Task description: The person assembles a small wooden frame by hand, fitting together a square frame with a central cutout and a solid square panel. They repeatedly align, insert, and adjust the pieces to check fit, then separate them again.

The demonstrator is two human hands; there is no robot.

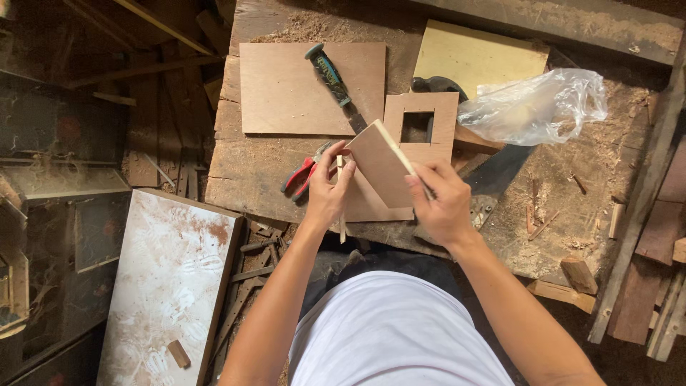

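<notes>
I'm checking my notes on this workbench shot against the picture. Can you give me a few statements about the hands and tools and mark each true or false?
1. Both hands hold a small plywood panel above the bench. True: the left hand and right hand hold it at opposite edges.
2. The chisel lies on the floor. False: it rests on a large plywood sheet.
3. The red-handled pliers lie beside the left hand. True.
4. The plywood piece with the square hole is in the right hand. False: it lies on the bench.
5. The clear plastic bag hangs from the left hand. False: it lies on the bench.
</notes>
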